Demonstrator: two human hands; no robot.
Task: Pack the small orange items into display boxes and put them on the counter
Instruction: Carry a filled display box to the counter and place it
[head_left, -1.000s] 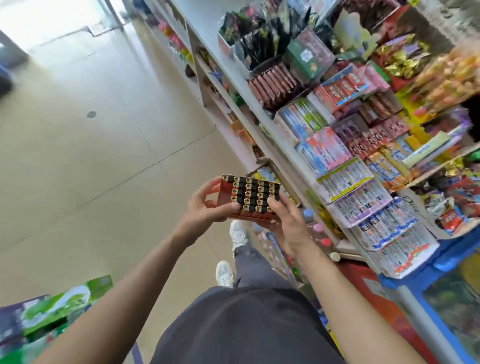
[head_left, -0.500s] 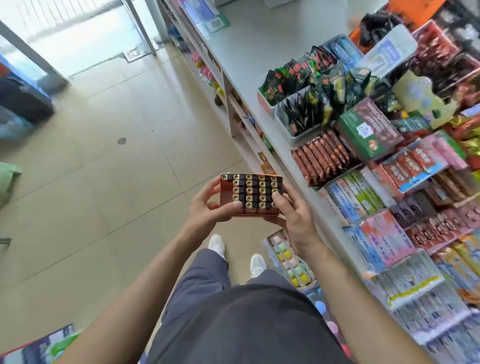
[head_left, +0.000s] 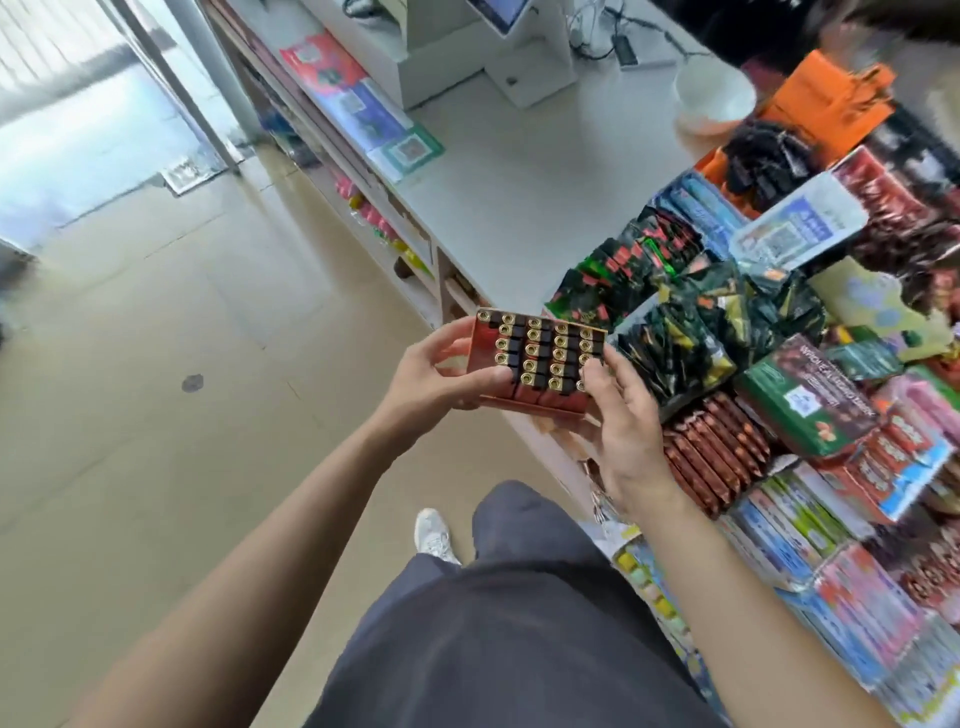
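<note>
Hiding the near right corner of the orange-red cardboard display box (head_left: 483, 351), the right hand (head_left: 621, 421) clasps that end, thumb on the packed tops, fingers out of sight beneath; the left hand (head_left: 428, 376) grips the opposite end, thumb across the near edge; one box, two hands; small black-capped, gold-ringed items (head_left: 535, 353) fill it, roughly twenty showing, exact count unclear; beyond the grip lies the white counter (head_left: 498, 208); just right, blurred black snack packets (head_left: 670, 348).
</note>
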